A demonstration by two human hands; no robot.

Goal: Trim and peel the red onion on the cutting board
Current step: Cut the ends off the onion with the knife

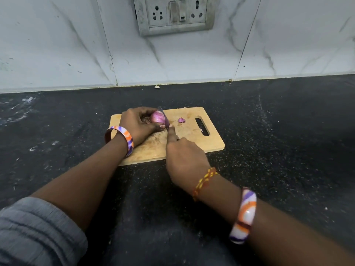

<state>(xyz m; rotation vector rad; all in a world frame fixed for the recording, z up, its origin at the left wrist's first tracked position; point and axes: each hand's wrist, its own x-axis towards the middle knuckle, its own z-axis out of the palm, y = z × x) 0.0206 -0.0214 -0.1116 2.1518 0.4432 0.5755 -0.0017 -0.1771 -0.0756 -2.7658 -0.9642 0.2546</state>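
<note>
A small red onion (pixel 158 117) lies on its side at the far left of the wooden cutting board (pixel 194 140). My left hand (pixel 136 126) grips it from the left, fingers over the top and thumb below. My right hand (pixel 183 159) holds a knife (pixel 164 117), index finger stretched along its spine. The blade rests against the onion's right end. The knife handle is hidden inside my fist. A small cut-off purple onion piece (pixel 181 120) lies on the board to the right of the blade.
The board sits on a black speckled countertop (pixel 278 131), its handle slot (pixel 202 126) on the right. A white marble-look tiled wall (pixel 172 60) with a socket panel (pixel 172 14) stands behind. A pale scrap (pixel 157 86) lies at the wall's foot.
</note>
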